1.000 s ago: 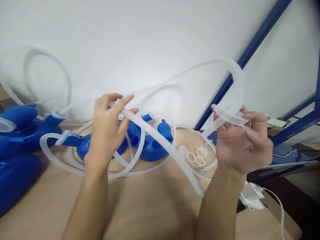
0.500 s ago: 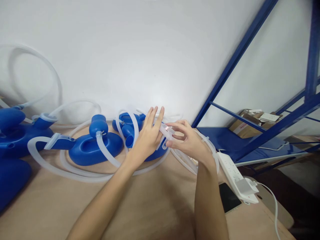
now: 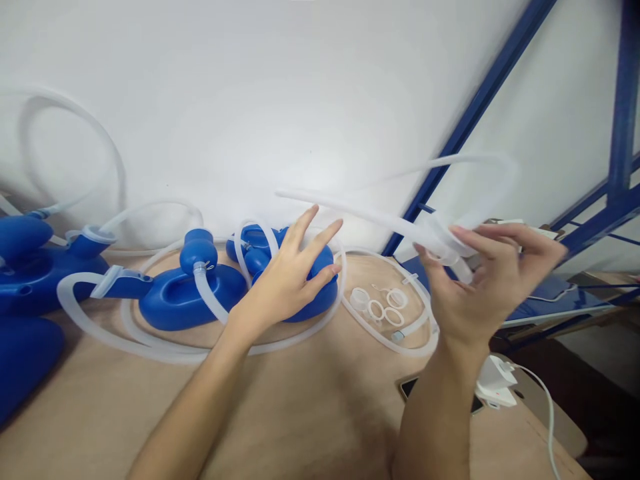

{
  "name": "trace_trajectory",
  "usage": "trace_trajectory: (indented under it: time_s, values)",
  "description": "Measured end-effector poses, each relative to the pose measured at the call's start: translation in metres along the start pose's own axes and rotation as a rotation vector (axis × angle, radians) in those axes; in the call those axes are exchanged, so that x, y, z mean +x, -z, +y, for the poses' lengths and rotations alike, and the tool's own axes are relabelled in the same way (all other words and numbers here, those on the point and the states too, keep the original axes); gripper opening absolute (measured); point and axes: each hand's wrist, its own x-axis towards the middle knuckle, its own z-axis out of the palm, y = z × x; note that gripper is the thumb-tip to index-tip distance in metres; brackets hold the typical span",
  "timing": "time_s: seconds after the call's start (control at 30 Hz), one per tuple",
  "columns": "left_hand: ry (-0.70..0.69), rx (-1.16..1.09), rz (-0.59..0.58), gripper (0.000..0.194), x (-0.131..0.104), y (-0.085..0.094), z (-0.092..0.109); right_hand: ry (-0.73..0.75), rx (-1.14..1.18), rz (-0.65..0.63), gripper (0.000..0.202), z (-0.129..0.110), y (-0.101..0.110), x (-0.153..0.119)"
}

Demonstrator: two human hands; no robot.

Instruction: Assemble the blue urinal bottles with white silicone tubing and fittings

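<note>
My right hand is raised at the right, closed around a coil of translucent white tubing with its fitting, both smeared by motion. One end of the tubing reaches left over the table. My left hand has its fingers spread and holds nothing. Just behind it sits a blue plastic urinal bottle, partly hidden by that hand. To the left stands another blue urinal bottle, with a white hose running from its round blue bulb.
More blue bottles crowd the left edge. White rings and caps lie inside a loop of hose on the table. Behind my right forearm are a phone and a plugged-in power strip. A blue metal rack stands at the right.
My right hand has moved right and up, carrying the tubing away from my left hand. My left hand has let go and spread its fingers. The rings and caps have come into view.
</note>
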Motion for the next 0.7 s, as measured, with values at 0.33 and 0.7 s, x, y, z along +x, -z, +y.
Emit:
trace_trajectory:
  time_s: [0.33,0.7]
  values:
    - [-0.071,0.012,-0.388,0.044,-0.005,0.0,0.002,-0.399,-0.137,-0.226,0.034,0.075,-0.032,-0.027]
    - [0.02,0.01,-0.592,0.047,-0.003,0.005,0.003,-0.563,0.017,-1.076,0.104,0.12,-0.058,-0.066]
